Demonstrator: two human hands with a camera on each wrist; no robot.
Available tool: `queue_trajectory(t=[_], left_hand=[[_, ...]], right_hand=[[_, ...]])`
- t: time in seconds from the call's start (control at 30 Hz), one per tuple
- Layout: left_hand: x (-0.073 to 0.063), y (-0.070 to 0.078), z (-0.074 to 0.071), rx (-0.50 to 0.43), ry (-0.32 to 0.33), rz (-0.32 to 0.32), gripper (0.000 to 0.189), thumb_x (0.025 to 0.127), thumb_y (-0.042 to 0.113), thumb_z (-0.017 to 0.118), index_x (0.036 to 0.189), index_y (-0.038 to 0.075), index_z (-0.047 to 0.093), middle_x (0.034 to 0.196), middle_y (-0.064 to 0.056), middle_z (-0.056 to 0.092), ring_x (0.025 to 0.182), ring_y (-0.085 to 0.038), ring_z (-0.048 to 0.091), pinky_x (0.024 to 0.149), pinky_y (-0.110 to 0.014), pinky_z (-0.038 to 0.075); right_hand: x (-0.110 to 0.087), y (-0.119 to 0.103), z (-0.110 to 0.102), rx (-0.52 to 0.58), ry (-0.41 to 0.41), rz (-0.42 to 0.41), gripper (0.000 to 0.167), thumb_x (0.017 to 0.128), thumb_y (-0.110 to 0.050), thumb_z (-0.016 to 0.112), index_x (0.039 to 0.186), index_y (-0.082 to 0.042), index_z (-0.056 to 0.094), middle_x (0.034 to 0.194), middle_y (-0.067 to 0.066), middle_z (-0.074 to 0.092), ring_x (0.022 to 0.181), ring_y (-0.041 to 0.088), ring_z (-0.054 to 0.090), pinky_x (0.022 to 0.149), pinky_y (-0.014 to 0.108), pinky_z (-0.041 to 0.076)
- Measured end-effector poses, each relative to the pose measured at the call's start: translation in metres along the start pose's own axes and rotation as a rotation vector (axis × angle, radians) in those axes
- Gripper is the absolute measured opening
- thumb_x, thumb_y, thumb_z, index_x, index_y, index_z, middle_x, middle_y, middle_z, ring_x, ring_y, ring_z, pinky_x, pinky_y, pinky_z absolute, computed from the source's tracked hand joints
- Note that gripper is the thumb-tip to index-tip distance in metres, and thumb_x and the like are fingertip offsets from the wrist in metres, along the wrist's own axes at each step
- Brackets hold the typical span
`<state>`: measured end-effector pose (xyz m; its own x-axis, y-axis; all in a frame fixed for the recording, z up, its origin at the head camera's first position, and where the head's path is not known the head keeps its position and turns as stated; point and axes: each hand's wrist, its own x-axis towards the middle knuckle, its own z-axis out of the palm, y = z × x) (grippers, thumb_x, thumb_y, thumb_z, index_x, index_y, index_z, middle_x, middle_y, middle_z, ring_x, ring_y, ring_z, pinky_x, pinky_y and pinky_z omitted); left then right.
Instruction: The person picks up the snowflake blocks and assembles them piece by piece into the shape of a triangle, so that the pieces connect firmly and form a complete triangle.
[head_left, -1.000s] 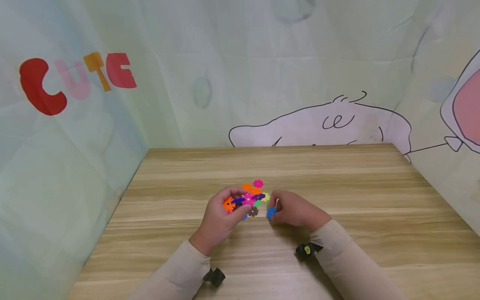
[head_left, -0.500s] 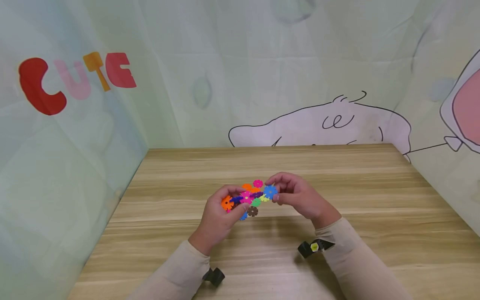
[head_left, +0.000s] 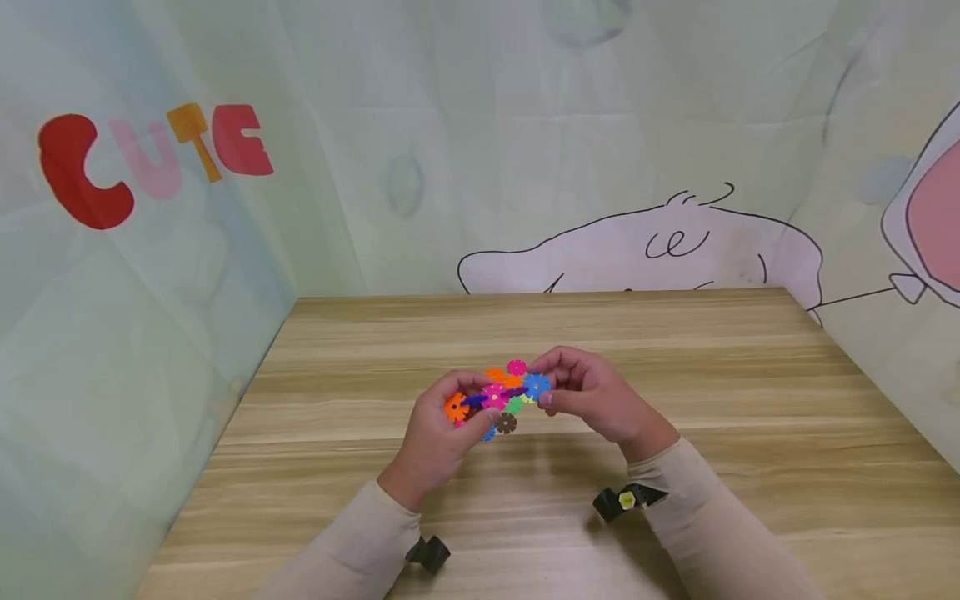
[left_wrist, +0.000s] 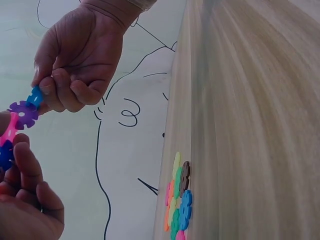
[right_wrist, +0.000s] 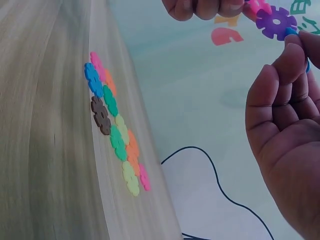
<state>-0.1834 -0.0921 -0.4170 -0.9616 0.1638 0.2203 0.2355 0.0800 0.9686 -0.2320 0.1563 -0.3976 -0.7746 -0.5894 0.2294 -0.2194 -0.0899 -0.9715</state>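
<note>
In the head view, my left hand [head_left: 431,437] grips a chain of notched plastic snowflake discs above the table. An orange disc [head_left: 455,407], a dark blue disc [left_wrist: 6,155], a pink disc [head_left: 493,397] and a purple disc [right_wrist: 276,22] make up the chain. My right hand [head_left: 611,408] pinches a light blue disc [head_left: 536,386] between thumb and fingers at the chain's right end. Its edge meets the purple disc; how deep the notches sit is hidden by the fingertips.
Loose discs in several colours lie on the wooden table [head_left: 360,342] below the hands, among them a brown disc [right_wrist: 100,115], a blue disc [right_wrist: 93,80] and a green disc [right_wrist: 118,143]. Printed cloth walls [head_left: 420,167] stand at the table's back and sides.
My right hand has lifted the light blue disc from near the table up to the chain's purple end, then shifted slightly left. My left hand stays almost still with the chain.
</note>
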Motion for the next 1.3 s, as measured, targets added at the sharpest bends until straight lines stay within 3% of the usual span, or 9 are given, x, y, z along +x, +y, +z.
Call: queue_trajectory(t=[0.37,0.5,0.63,0.77,1.0,1.13,1.3], left_hand=[[-0.002,0.000,0.003,0.033,0.006,0.044,0.032,0.091,0.004,0.079,0.120,0.009,0.067,0.106,-0.012,0.062,0.096,-0.025,0.063,0.078,-0.022,0.061],[-0.001,0.000,0.002,0.081,0.058,0.060,0.035,0.094,0.005,0.076,0.126,0.010,0.064,0.109,-0.012,0.063,0.097,-0.025,0.065,0.079,-0.025,0.061],[0.000,0.002,0.001,0.066,0.114,0.047,0.035,0.101,0.006,0.066,0.134,0.011,0.056,0.110,-0.014,0.063,0.092,-0.038,0.069,0.077,-0.037,0.064],[0.002,0.002,0.000,0.030,0.158,0.025,0.036,0.104,0.007,0.062,0.136,0.010,0.047,0.109,-0.018,0.065,0.090,-0.047,0.069,0.075,-0.040,0.064],[0.004,0.000,0.001,-0.028,0.262,0.031,0.046,0.102,0.005,0.065,0.138,0.008,0.037,0.104,-0.015,0.063,0.086,-0.029,0.066,0.075,-0.028,0.060],[0.005,0.000,0.002,-0.083,0.287,0.067,0.051,0.100,-0.001,0.065,0.139,0.005,0.033,0.106,-0.021,0.066,0.091,-0.021,0.068,0.084,-0.021,0.059],[0.005,0.000,0.002,-0.112,0.279,0.087,0.053,0.100,-0.005,0.063,0.142,0.005,0.032,0.111,-0.029,0.068,0.094,-0.019,0.071,0.090,-0.022,0.060]], right_hand=[[-0.001,-0.005,0.006,-0.076,0.025,-0.011,0.027,0.094,0.011,0.066,0.120,0.015,0.059,0.089,0.002,0.067,0.077,0.010,0.064,0.072,0.022,0.060],[0.001,-0.003,0.009,-0.091,0.026,-0.052,0.027,0.093,0.012,0.066,0.119,0.014,0.059,0.090,0.001,0.067,0.077,0.010,0.064,0.072,0.022,0.060],[0.002,0.000,0.012,-0.100,0.026,-0.053,0.029,0.094,0.010,0.069,0.121,0.010,0.058,0.092,0.003,0.067,0.079,0.012,0.066,0.074,0.025,0.061],[0.002,0.002,0.014,-0.117,0.022,-0.018,0.032,0.094,0.008,0.070,0.124,0.004,0.059,0.092,0.005,0.067,0.080,0.013,0.067,0.074,0.028,0.062],[0.002,0.005,0.020,-0.153,-0.019,0.014,0.030,0.094,0.010,0.067,0.122,0.005,0.058,0.090,0.013,0.068,0.079,0.014,0.068,0.074,0.029,0.062],[0.003,0.008,0.024,-0.156,-0.055,0.027,0.024,0.095,0.009,0.066,0.118,0.005,0.060,0.093,0.021,0.069,0.081,0.014,0.068,0.076,0.029,0.062],[0.003,0.010,0.025,-0.194,-0.089,0.052,0.019,0.096,0.005,0.066,0.115,0.005,0.064,0.096,0.016,0.070,0.086,0.018,0.068,0.077,0.026,0.061]])
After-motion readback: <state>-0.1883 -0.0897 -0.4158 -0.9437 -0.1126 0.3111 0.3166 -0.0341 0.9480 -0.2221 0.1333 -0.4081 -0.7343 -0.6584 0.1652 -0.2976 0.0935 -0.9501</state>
